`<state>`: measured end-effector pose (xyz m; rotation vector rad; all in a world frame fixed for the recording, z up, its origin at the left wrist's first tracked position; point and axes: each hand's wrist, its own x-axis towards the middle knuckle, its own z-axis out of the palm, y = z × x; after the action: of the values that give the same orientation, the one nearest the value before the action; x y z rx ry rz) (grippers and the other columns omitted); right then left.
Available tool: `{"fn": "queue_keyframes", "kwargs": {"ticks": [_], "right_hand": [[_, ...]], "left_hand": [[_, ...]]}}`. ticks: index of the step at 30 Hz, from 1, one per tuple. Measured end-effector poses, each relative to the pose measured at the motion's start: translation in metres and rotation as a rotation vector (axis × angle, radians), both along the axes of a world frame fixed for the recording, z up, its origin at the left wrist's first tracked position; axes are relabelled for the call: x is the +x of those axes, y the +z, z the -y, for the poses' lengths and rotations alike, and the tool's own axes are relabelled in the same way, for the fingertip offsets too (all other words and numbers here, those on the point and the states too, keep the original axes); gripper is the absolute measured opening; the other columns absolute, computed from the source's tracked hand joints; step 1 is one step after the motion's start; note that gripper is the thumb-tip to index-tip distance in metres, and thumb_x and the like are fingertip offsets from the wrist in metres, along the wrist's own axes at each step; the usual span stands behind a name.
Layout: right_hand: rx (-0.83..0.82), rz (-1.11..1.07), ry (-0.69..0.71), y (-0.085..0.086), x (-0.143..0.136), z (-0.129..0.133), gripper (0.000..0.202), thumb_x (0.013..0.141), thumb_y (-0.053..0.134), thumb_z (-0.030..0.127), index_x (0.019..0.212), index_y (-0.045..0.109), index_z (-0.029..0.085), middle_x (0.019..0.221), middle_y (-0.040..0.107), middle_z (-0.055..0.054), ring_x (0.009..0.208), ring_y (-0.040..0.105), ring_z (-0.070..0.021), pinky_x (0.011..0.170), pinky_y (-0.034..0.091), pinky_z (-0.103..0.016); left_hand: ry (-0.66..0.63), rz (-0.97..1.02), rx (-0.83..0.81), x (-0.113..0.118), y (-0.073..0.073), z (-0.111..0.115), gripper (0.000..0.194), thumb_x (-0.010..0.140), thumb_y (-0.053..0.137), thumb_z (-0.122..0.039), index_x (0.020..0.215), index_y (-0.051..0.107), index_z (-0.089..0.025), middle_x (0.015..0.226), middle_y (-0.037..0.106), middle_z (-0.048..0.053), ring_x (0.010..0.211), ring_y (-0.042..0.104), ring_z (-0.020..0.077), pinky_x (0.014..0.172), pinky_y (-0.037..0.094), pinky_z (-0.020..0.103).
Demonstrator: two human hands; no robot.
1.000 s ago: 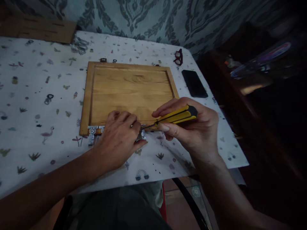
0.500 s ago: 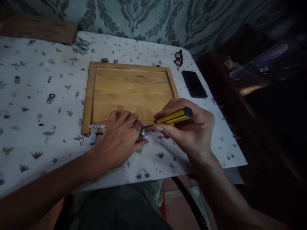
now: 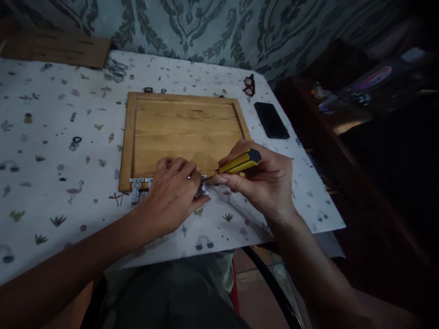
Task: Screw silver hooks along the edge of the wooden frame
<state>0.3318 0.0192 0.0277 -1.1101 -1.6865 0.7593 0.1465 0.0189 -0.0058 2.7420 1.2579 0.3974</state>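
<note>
A wooden panel [image 3: 185,132] with a raised frame lies on the patterned tablecloth. Metal hinges sit along its near edge; one hinge [image 3: 136,189] shows at the left corner. Over that edge, my left hand [image 3: 174,192] has its fingers curled on another hinge [image 3: 204,186], partly hidden under the thumb and fingers. My right hand [image 3: 260,180] grips a yellow and black screwdriver [image 3: 239,161] between thumb and fingers. The screwdriver is tilted, its tip at the hinge beside my left fingers.
Past the panel's right side lie a black phone [image 3: 272,120] and dark-framed glasses [image 3: 249,85]. Cardboard [image 3: 58,48] and a pile of metal hinges [image 3: 115,68] are at the back left. A plastic bottle [image 3: 370,82] is at the right.
The camera view has shifted slightly. My right hand and the screwdriver handle have tilted and moved a little left, with the tip still at the hinge. My left hand stays on the hinge.
</note>
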Motion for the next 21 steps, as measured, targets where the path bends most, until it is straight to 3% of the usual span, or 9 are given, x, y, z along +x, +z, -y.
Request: {"fn": "queue_keyframes", "kwargs": {"ticks": [4,12,14,16,21], "right_hand": [[0.006,-0.026,-0.053,-0.002,-0.005,0.001,0.039,0.066,0.092,0.048,0.065,0.061,0.023,0.067,0.058,0.003,0.057,0.053,-0.0113,0.047,0.047,-0.026],[-0.234,-0.187,0.141,0.001,0.003,0.002,0.027,0.077,0.087,0.036,0.097,0.075,0.023,0.088,0.072,0.002,0.056,0.062,-0.0075,0.051,0.054,-0.023],[-0.247,-0.167,0.182,0.000,0.006,0.002,0.021,0.079,0.085,0.035,0.094,0.078,0.023,0.091,0.074,0.001,0.056,0.062,-0.0073,0.053,0.056,-0.024],[-0.211,-0.134,0.180,-0.001,0.007,0.001,0.016,0.079,0.085,0.035,0.085,0.078,0.022,0.090,0.075,0.000,0.057,0.063,-0.0087,0.051,0.055,-0.024],[0.022,-0.021,0.058,-0.005,0.000,0.000,0.027,0.069,0.092,0.039,0.072,0.073,0.021,0.071,0.067,0.001,0.062,0.060,-0.0119,0.048,0.046,-0.024]], "left_hand": [[0.005,-0.005,-0.015,0.000,0.001,0.000,0.034,0.089,0.073,-0.044,0.100,0.073,-0.013,0.098,0.069,0.011,0.104,0.062,0.0321,0.092,0.044,0.050],[0.012,-0.006,-0.036,0.000,0.001,0.002,0.035,0.089,0.072,-0.045,0.101,0.073,-0.012,0.101,0.070,0.011,0.107,0.060,0.0321,0.094,0.042,0.050],[0.010,-0.001,-0.037,0.000,0.001,0.002,0.035,0.089,0.073,-0.045,0.101,0.072,-0.012,0.102,0.070,0.011,0.106,0.060,0.0315,0.093,0.042,0.049],[0.003,0.000,-0.039,0.000,0.001,0.002,0.035,0.089,0.072,-0.045,0.102,0.072,-0.012,0.102,0.069,0.010,0.106,0.060,0.0309,0.092,0.042,0.048],[0.004,-0.016,-0.061,0.000,0.003,0.001,0.033,0.091,0.071,-0.044,0.099,0.072,-0.013,0.099,0.069,0.010,0.105,0.060,0.0305,0.091,0.041,0.048]]}}
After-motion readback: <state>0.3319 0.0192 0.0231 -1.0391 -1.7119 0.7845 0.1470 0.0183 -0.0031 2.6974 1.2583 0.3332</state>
